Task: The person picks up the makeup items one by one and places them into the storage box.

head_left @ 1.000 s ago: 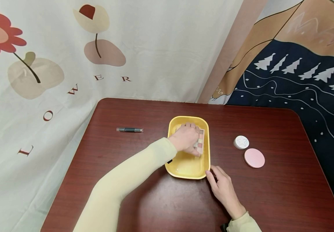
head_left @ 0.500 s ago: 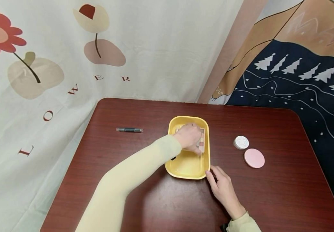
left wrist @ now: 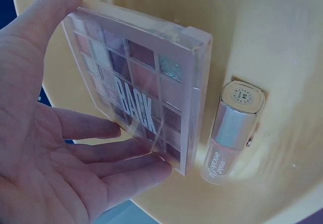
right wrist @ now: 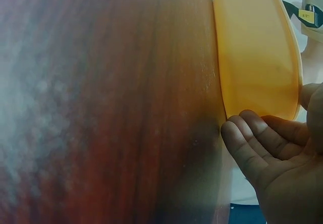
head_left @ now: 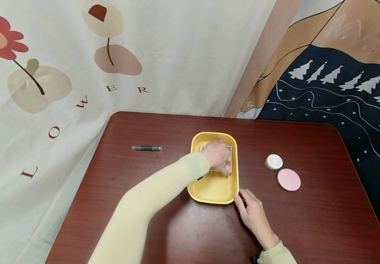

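Note:
My left hand (head_left: 217,153) reaches into a yellow tray (head_left: 212,193) and grips an eyeshadow palette (left wrist: 132,85) by two opposite edges, thumb on one and fingertips on the other. The palette has a clear lid, rows of coloured pans and the printed word BACK. Beside it on the tray floor lies a small lip gloss tube (left wrist: 233,125) with a silver band and a gold end marked 04. From the head view the hand covers much of the palette. My right hand (head_left: 254,214) holds the tray's near right corner, thumb at the rim and fingers against the outer wall.
A dark pen-shaped stick with clear ends (head_left: 147,148) lies left of the tray on the red-brown table (head_left: 315,223). To the right are a small white round container (head_left: 274,161) and a pink round compact (head_left: 288,179). Printed curtains (head_left: 183,55) hang behind the table.
My left hand has shifted slightly right inside the tray, and the palette's near edge has moved a little away from me. My right hand and the tray have stayed put.

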`<action>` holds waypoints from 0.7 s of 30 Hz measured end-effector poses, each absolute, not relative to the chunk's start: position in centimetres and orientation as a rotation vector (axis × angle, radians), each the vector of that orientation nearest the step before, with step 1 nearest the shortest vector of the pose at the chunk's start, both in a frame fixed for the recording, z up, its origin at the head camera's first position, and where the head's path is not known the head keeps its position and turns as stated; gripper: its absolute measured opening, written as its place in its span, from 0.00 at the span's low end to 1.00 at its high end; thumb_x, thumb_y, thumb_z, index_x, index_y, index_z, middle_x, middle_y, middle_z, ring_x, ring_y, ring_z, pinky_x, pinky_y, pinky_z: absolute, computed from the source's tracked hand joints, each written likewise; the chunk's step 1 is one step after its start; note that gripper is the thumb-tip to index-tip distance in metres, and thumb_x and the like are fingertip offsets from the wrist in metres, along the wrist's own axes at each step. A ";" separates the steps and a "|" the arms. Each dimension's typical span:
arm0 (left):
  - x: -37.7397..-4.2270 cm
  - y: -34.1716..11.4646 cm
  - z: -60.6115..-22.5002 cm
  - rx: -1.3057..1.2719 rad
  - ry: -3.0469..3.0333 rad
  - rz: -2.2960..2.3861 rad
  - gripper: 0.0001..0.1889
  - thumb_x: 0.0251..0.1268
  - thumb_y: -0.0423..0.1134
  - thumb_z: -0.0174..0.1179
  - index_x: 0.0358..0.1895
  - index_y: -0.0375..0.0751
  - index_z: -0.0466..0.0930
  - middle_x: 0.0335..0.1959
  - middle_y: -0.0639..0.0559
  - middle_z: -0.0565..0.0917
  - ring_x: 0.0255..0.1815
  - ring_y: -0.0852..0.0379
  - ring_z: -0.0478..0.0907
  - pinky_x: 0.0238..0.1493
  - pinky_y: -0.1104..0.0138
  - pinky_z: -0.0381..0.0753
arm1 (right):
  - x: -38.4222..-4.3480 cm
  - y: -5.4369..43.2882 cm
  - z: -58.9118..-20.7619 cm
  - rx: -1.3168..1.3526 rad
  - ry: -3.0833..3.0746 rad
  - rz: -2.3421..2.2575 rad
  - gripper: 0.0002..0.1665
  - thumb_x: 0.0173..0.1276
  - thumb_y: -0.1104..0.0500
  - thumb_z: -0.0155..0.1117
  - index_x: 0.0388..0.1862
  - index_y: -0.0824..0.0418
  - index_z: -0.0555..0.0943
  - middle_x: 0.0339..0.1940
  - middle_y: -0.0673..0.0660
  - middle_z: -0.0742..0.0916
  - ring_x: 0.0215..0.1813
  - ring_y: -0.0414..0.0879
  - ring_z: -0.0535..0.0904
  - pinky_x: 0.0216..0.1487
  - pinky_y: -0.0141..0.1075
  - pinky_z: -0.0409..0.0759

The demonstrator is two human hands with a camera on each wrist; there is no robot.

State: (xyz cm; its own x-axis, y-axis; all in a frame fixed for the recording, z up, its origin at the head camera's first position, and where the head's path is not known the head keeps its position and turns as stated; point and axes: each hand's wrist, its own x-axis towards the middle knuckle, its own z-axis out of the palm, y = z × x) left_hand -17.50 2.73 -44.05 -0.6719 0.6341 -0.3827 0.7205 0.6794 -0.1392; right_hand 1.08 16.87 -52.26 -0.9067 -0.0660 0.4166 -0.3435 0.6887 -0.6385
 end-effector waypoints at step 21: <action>-18.0 3.1 -45.0 1.057 2.523 -0.541 0.37 0.51 0.80 0.63 0.49 0.52 0.85 0.51 0.50 0.83 0.47 0.57 0.78 0.39 0.65 0.85 | 1.0 16.9 -52.5 0.331 -2.533 1.061 0.14 0.65 0.71 0.70 0.49 0.67 0.86 0.39 0.55 0.88 0.40 0.45 0.85 0.41 0.38 0.81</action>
State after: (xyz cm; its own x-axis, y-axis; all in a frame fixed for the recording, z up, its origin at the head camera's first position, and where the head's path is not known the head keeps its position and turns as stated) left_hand -18.01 3.13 -44.98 -0.6597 0.5978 -0.4554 0.7320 0.6484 -0.2091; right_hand 1.04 16.94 -52.48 -0.9029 -0.0707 0.4240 -0.3518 0.6882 -0.6345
